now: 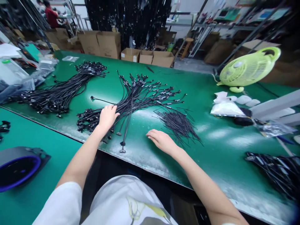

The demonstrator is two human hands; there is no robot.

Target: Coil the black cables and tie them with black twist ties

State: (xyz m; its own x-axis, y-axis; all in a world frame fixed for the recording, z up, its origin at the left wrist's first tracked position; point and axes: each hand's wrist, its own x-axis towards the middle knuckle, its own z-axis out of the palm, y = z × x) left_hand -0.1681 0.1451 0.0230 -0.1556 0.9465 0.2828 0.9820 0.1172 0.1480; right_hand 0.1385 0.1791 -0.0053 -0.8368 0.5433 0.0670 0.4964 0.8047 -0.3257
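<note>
My left hand (107,117) rests on a spread bundle of black cables with connectors (138,97) on the green table (211,147), fingers curled over the strands near the bundle's left end. My right hand (161,141) lies flat and open on the table, fingers pointing left, holding nothing. Just right of it sits a pile of thin black cable ties (179,125). A single cable end with a connector (122,149) lies between the two hands near the table's front edge.
A second cable bundle (61,90) lies at the left. A lime-green fan (248,67) and white bags (226,107) sit at the right, black bagged items (278,173) at the near right. Cardboard boxes (100,43) line the far edge. A person in red (51,15) stands far back.
</note>
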